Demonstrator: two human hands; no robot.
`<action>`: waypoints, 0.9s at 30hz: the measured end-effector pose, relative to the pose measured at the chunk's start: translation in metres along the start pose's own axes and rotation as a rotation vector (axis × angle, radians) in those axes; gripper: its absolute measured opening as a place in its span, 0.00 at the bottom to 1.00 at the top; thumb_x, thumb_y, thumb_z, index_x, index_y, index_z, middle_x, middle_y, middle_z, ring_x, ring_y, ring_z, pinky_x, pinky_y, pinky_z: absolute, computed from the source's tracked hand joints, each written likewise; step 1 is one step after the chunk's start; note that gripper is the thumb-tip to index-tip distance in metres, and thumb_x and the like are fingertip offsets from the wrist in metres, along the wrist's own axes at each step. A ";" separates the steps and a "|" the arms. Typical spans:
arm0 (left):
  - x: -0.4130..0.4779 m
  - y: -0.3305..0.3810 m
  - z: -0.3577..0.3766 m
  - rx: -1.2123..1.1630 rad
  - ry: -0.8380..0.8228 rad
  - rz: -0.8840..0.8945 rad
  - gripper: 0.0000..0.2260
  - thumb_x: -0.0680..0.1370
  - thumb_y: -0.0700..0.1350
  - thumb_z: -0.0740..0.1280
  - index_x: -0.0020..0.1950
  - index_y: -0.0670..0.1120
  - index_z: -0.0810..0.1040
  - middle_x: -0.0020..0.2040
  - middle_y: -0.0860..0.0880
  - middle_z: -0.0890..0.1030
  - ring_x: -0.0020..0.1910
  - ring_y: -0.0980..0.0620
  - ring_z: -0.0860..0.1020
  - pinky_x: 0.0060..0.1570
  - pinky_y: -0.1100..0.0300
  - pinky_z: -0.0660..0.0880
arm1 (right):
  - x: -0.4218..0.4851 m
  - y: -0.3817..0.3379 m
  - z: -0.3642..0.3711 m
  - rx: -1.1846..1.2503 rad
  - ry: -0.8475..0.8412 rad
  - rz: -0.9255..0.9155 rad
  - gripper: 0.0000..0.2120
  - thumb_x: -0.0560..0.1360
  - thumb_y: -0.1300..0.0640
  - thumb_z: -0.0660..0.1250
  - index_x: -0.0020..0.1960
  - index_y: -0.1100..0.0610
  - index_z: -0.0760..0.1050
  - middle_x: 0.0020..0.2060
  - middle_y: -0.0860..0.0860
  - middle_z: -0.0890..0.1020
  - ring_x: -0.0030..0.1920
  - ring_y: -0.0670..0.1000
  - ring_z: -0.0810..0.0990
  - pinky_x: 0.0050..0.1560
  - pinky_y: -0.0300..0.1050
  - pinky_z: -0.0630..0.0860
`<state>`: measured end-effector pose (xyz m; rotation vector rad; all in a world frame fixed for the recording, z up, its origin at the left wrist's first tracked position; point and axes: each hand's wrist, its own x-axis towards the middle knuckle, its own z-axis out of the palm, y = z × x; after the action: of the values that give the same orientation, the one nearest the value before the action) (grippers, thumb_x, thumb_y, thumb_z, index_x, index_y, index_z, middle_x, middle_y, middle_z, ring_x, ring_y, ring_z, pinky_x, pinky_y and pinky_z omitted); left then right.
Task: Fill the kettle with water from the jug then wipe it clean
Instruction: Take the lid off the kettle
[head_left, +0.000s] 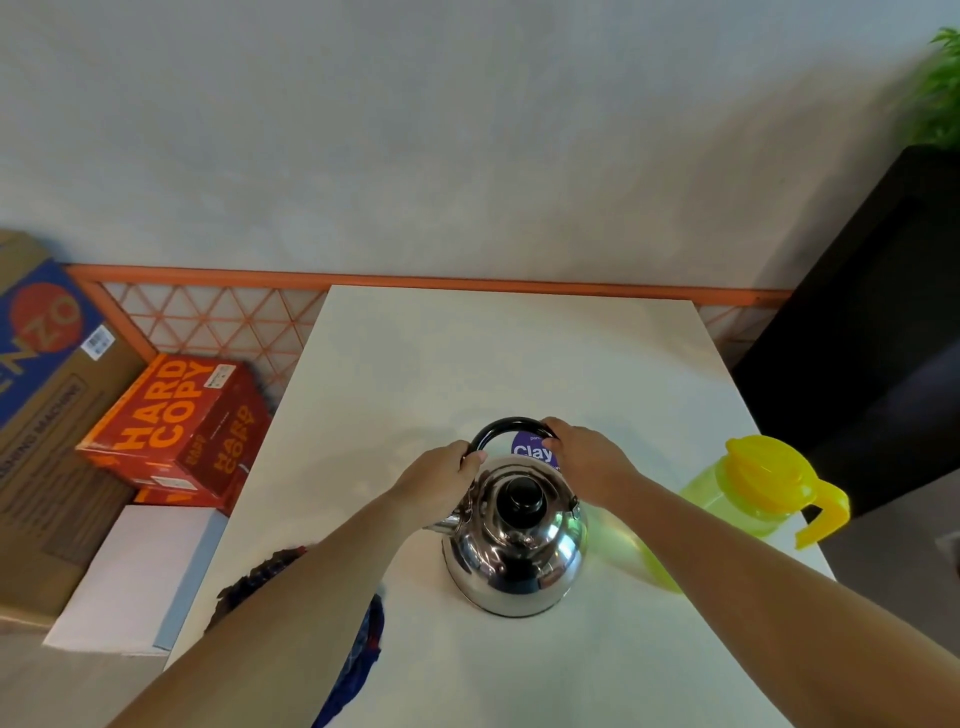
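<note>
A shiny steel kettle (517, 551) stands upright on the white table (498, 358), its black-knobbed lid on and its spout pointing left. Its black hoop handle (506, 426) is tipped away from me, with a purple round label hanging from it. My left hand (441, 483) grips the left end of the handle. My right hand (584, 457) grips the right end. A green see-through jug (737, 499) with a yellow lid and handle stands to the right of the kettle. A dark blue and red cloth (363, 644) lies partly hidden under my left forearm.
Left of the table, on the floor, sit an orange "Hard Copy" box (176, 426), a large brown carton (47, 405) and a white box (140, 577). A black cabinet (872, 332) stands at the right. An orange lattice rail runs behind the table.
</note>
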<state>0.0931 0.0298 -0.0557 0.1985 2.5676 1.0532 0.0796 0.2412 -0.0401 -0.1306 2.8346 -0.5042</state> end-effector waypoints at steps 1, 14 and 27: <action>0.000 0.000 0.000 -0.003 0.003 0.002 0.14 0.81 0.56 0.54 0.40 0.51 0.70 0.33 0.51 0.71 0.31 0.53 0.69 0.33 0.58 0.64 | -0.001 -0.001 0.000 -0.001 0.005 0.011 0.20 0.81 0.56 0.55 0.71 0.50 0.59 0.56 0.56 0.75 0.53 0.56 0.75 0.50 0.49 0.75; 0.002 -0.003 0.002 -0.026 0.028 0.021 0.12 0.81 0.56 0.55 0.42 0.53 0.71 0.33 0.51 0.73 0.32 0.53 0.71 0.34 0.59 0.66 | -0.037 -0.017 -0.004 -0.052 -0.009 -0.374 0.23 0.64 0.30 0.66 0.49 0.45 0.68 0.39 0.41 0.75 0.43 0.46 0.72 0.55 0.46 0.65; 0.001 -0.003 0.003 -0.045 0.059 0.023 0.15 0.81 0.56 0.56 0.47 0.47 0.75 0.34 0.49 0.74 0.32 0.52 0.71 0.36 0.57 0.68 | -0.031 -0.014 0.014 0.049 0.003 -0.299 0.17 0.65 0.42 0.70 0.44 0.48 0.66 0.33 0.42 0.77 0.40 0.48 0.73 0.55 0.44 0.57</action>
<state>0.0936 0.0295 -0.0601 0.1885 2.5963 1.1407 0.1134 0.2272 -0.0401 -0.5497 2.8152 -0.6334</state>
